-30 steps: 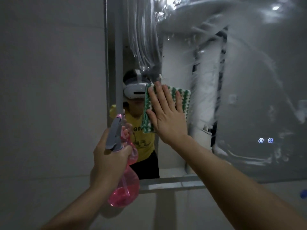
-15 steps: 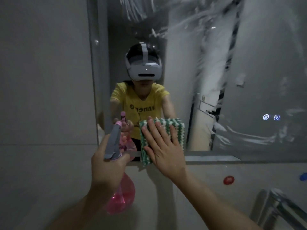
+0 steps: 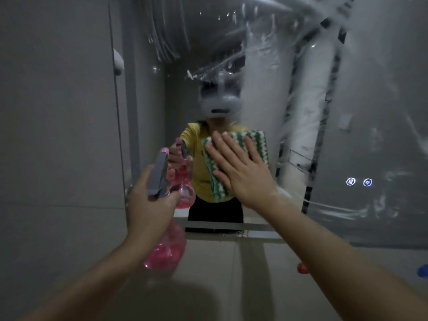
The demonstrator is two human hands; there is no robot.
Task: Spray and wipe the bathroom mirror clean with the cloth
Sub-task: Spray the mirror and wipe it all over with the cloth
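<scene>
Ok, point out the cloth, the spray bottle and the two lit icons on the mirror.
cloth (image 3: 257, 144): head view, striped top right part.
spray bottle (image 3: 169, 246): head view, pink body below the hand.
icons (image 3: 350, 181): head view, the left icon.

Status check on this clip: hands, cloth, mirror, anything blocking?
Right hand flat, pressing green-white cloth on mirror. Left hand grips pink spray bottle. Streaks across upper and right glass. Nothing blocking.

A large wall mirror (image 3: 370, 112) is streaked with wet, soapy smears across its upper and right parts. A folded green-and-white zigzag cloth (image 3: 257, 144) lies flat against its lower middle glass. A pink see-through spray bottle (image 3: 169, 246) with a grey trigger head stands upright just left of the cloth.
</scene>
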